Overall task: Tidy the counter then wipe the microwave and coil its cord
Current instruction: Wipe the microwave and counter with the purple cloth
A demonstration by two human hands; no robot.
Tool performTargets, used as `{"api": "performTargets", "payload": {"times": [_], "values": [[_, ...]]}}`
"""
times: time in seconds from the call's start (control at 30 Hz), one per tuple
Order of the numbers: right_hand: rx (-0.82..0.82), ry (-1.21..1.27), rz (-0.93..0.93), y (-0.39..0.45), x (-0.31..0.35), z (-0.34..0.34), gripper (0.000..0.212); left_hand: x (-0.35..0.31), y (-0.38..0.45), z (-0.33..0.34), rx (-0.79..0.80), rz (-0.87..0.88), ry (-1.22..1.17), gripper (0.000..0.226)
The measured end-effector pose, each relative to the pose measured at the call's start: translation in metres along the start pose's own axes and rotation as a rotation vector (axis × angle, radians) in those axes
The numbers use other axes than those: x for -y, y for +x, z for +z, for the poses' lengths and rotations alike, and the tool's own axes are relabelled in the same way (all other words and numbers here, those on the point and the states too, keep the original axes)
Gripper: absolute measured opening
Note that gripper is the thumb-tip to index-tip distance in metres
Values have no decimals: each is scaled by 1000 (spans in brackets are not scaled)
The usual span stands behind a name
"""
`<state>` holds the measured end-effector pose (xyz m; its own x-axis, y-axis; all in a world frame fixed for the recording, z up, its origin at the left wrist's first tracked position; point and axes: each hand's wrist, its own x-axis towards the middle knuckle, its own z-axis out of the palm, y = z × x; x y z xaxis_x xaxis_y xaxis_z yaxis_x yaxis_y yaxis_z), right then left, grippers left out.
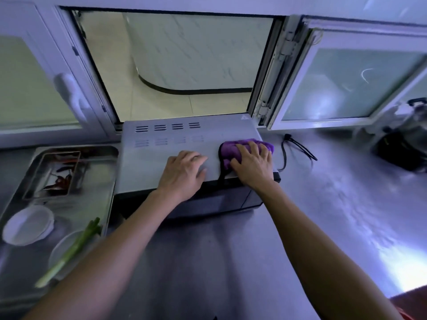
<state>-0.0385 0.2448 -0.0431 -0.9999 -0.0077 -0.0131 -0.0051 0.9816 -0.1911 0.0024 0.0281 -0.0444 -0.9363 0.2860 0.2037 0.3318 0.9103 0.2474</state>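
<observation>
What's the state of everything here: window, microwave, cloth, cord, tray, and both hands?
Window: open.
Microwave: door shut, top being wiped.
Purple cloth: bunched on the microwave top, under the right hand.
Cord: lying loose on the counter.
Tray: holding dishes and a green onion.
Left hand: flat on the microwave.
Right hand: pressing the cloth.
</observation>
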Motion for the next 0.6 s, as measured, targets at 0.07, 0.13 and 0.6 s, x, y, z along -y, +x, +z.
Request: {"api": "performTargets", "payload": {"times": [0.07,0.13,0.6], "values": [[-4,6,21,9,-13,-2,59,-9,13,4,16,-5,8,40],[-5,12,24,18,-23,-4,59,-15,26,7,25,-8,24,41],[26,-17,-44,98,-12,-2,57,7,96,19,81,-111,78,38]]}}
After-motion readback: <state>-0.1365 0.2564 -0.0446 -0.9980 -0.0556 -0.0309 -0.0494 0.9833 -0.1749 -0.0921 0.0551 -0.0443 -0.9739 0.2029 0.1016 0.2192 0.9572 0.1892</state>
